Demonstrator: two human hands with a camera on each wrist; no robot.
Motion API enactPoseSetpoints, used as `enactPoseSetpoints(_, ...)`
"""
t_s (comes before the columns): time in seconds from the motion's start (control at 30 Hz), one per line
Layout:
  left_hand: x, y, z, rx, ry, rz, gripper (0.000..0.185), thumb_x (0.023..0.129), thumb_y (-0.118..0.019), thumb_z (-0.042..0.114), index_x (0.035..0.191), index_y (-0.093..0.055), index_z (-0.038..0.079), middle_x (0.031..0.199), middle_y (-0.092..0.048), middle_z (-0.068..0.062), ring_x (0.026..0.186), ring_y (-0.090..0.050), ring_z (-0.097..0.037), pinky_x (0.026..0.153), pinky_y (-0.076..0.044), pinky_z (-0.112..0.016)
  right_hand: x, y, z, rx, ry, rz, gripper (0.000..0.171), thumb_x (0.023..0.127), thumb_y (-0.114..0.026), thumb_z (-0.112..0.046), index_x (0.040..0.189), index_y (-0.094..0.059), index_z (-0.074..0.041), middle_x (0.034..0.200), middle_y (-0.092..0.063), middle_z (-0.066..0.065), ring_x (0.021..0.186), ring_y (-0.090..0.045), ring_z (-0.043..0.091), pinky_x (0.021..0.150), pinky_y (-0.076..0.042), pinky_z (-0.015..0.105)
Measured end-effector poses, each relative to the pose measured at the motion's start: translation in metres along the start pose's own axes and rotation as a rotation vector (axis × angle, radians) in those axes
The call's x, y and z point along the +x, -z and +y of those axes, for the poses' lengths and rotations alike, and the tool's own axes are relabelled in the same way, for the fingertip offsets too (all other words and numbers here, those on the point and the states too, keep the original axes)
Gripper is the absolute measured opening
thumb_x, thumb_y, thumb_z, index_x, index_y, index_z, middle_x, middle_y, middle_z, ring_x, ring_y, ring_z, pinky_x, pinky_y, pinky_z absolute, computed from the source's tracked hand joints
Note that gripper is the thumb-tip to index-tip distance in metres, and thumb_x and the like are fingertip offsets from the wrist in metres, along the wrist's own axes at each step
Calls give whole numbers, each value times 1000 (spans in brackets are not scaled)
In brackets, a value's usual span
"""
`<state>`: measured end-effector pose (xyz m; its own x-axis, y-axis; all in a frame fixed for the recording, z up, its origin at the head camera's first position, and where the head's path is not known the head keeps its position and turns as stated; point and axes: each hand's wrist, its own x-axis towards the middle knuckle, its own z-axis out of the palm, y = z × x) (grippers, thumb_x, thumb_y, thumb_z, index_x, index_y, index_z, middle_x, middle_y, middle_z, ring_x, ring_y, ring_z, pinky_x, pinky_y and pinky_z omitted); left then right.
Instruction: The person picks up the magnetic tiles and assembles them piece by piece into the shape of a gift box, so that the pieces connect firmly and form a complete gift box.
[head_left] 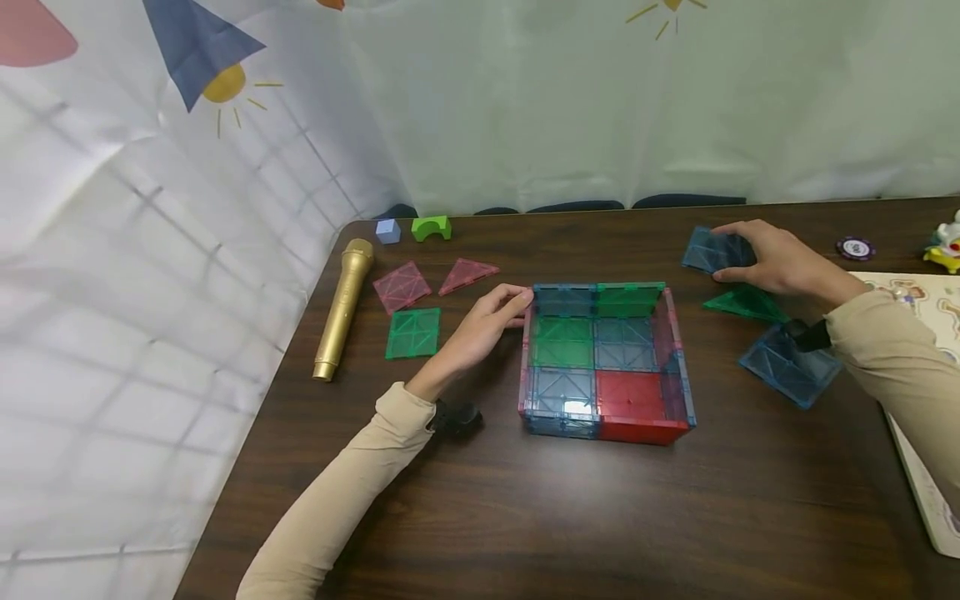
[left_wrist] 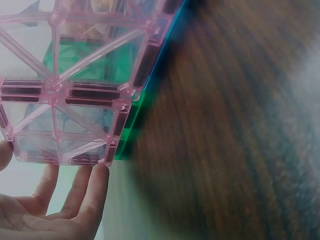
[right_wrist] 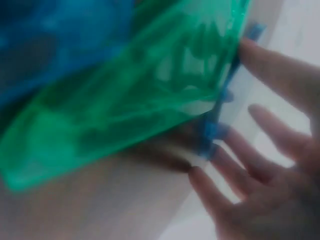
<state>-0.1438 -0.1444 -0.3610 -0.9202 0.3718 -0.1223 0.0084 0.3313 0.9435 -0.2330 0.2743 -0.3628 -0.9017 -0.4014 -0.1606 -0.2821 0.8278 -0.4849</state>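
A shallow open-topped box (head_left: 630,395) of clear magnetic tiles sits mid-table, its walls pink, blue, green and red. At its far left corner, the fingertips of my left hand (head_left: 490,318) rest on the wall. In the left wrist view, that hand's extended fingers (left_wrist: 95,192) touch the end of the pink wall (left_wrist: 60,112). To the right of the box, my right hand (head_left: 780,258) holds a blue square tile (head_left: 707,250) between thumb and fingers. Below that hand lie a green triangular tile (head_left: 746,303) and a blue square tile (head_left: 787,367).
Left of the box lie a pink square (head_left: 402,287), a pink triangle (head_left: 467,275) and a green square (head_left: 412,333). Beyond them are a gold microphone (head_left: 344,308), a blue cube (head_left: 387,232) and a green arch block (head_left: 431,227). A poker chip (head_left: 855,247) and pale board (head_left: 930,304) lie right.
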Motion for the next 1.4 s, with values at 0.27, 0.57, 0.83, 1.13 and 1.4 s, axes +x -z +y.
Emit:
enactPoseSetpoints(0.27,2,-3,-2,-11,7,-7,45,115,-41,27,146,-48,-5,151,-49,-22,140,-51,-35,115,-44,-46,-7,7,-9,-14,-94,130,78,91,-81,-27,145,-47,17,143,-47,43,126,-47,60,100,-40,73)
enactPoseSetpoints(0.57,1,-1,-5,-30,16,19,44,115,-40,27,144,-48,-5,150,-49,-23,137,-53,-37,115,-44,-47,-34,19,-74,99,197,359,75,81,-89,-20,147,-58,-2,142,-56,27,126,-52,48,97,-40,70)
enactPoseSetpoints(0.83,0,-2,-5,-46,10,22,44,115,-38,26,144,-47,-6,147,-51,-24,137,-53,-37,115,-44,-47,-50,-3,-119,63,533,229,85,66,-98,-16,143,-63,-9,136,-62,9,120,-59,28,90,-51,49)
enactPoseSetpoints(1.13,0,-4,-5,-45,8,16,43,115,-38,26,144,-47,-6,146,-50,-23,137,-52,-36,115,-44,-47,-49,-28,-120,35,599,205,77,70,-97,-18,138,-64,-4,130,-62,11,118,-55,29,89,-52,59)
enactPoseSetpoints(1.4,1,-4,-4,-42,4,11,43,115,-37,26,144,-47,-5,145,-51,-23,137,-53,-35,114,-44,-47,-51,-32,-120,51,488,169,82,72,-97,-25,141,-60,2,132,-59,13,117,-61,33,92,-53,59)
